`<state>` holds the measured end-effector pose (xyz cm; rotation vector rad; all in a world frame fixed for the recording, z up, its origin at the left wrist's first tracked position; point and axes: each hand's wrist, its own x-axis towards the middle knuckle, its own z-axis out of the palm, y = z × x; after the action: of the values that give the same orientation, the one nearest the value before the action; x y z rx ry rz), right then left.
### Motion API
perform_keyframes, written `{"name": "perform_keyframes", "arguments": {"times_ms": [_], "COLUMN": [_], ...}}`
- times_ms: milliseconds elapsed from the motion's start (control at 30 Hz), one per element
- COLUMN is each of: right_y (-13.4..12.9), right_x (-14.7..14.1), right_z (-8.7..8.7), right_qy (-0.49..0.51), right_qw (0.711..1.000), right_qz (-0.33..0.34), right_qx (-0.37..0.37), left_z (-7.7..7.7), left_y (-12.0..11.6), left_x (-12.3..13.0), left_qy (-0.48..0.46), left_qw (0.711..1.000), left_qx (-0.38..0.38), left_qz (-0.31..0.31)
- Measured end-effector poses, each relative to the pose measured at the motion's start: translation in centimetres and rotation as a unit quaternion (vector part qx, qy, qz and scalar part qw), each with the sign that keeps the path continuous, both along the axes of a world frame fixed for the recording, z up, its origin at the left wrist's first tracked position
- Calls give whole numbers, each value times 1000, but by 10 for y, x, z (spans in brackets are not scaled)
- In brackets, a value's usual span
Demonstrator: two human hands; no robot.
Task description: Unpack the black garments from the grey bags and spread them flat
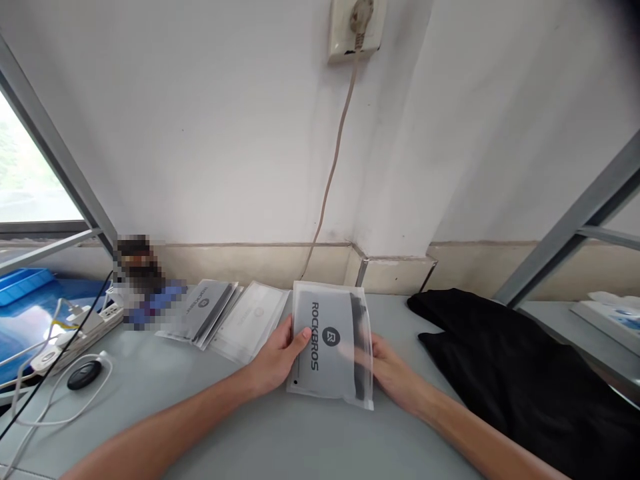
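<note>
A translucent plastic pouch (313,387) printed ROCKBROS, with folded grey and black contents, is held up over the grey tabletop. My left hand (277,353) grips its left edge, thumb across the front and fingers behind. At the right edge is my right hand (395,373); its fingers look pale and blurred through the plastic, and I cannot tell whether they are inside the pouch or behind it. Left of the pouch lie a flat, whitish, similar pouch (250,323) and a small stack of filled pouches (197,313).
Black fabric (515,380) lies heaped on the right. On the left are a power strip (75,337), white cables and a round black device (85,375). Behind them sits a blue tray (25,283), near a pixelated patch. A cord (335,160) hangs from the wall socket (343,30).
</note>
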<state>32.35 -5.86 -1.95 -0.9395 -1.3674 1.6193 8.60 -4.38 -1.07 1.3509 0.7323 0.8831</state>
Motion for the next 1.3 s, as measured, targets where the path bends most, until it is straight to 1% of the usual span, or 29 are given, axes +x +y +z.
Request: {"name": "perform_keyframes", "arguments": {"times_ms": [100, 167, 267, 367, 500, 667, 800, 867, 933, 1033, 1100, 1200, 1267, 1300], "right_y": [2, 2, 1, -1, 0, 4, 7, 8, 9, 9, 10, 10, 10, 10], "right_x": [1, 0, -1, -3, -3, 2, 5, 6, 7, 8, 8, 9, 9, 9], "right_z": [-2, 0, 7, 11, 6, -4, -4, -2, 0, 2, 3, 4, 4, 4], "right_qy": [6, 4, -12, -23, -10, 19, 26, 40, 67, 98, 96, 72, 52, 43], "right_qw": [1000, 1000, 1000, 1000, 999, 1000, 998, 994, 988, 974, 966, 962, 964, 966], "right_qz": [18, 21, 15, 18, 30, -2, -63, -97, -134, -193, -225, -232, -222, -216], "right_qx": [-19, -22, -9, 8, -11, -10, 12, 1, -24, -62, -90, -126, -136, -138], "left_z": [-1, 0, 0, -2, -2, 8, 11, 13, 19, 37, 49, 63, 65, 63], "left_y": [-2, -3, -4, -3, 1, 4, 13, 21, 30, 42, 49, 56, 63, 66], "left_x": [-1, -2, -1, 0, 0, -4, -12, -19, -28, -48, -64, -88, -102, -108], "left_qy": [17, 25, 23, 27, 24, 27, 42, 65, 89, 109, 118, 151, 205, 242], "left_qw": [1000, 999, 999, 999, 999, 999, 997, 993, 986, 967, 957, 952, 946, 937], "left_qx": [15, 20, 26, 31, 31, 33, 52, 61, 70, 89, 94, 69, 59, 65], "left_qz": [6, 0, -16, -14, -3, -1, 45, 78, 125, 212, 247, 255, 244, 241]}}
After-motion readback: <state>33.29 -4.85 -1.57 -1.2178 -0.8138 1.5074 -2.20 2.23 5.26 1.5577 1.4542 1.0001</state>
